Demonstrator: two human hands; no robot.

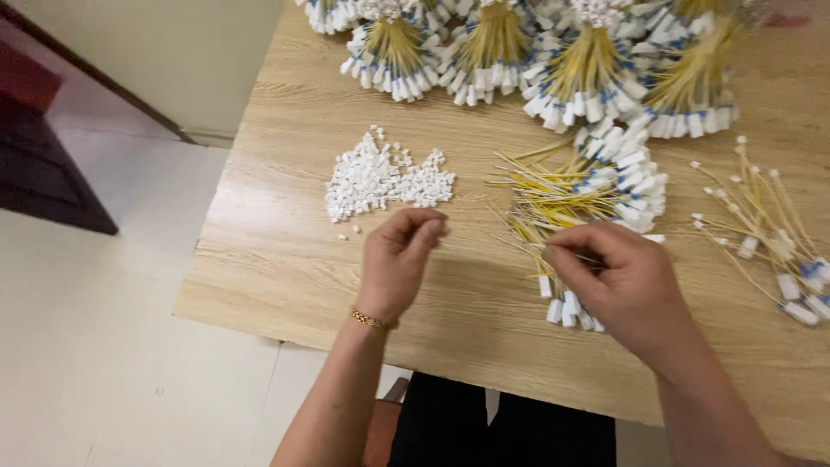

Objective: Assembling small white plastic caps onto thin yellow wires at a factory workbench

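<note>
Thin yellow wire (571, 252) pinched in right hand (624, 285), over loose wire pile (577, 195) mid-desk. Left hand (398, 259) fingertips closed, contents unclear, just below white bead heap (380, 177). Bare desk (277, 259) toward near-left corner.

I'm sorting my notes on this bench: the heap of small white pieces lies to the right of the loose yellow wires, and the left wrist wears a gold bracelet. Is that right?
Not quite. The head view shows the heap of small white pieces lying to the left of the loose yellow wires, not the right. The left hand does wear a gold bracelet at the wrist.
</note>
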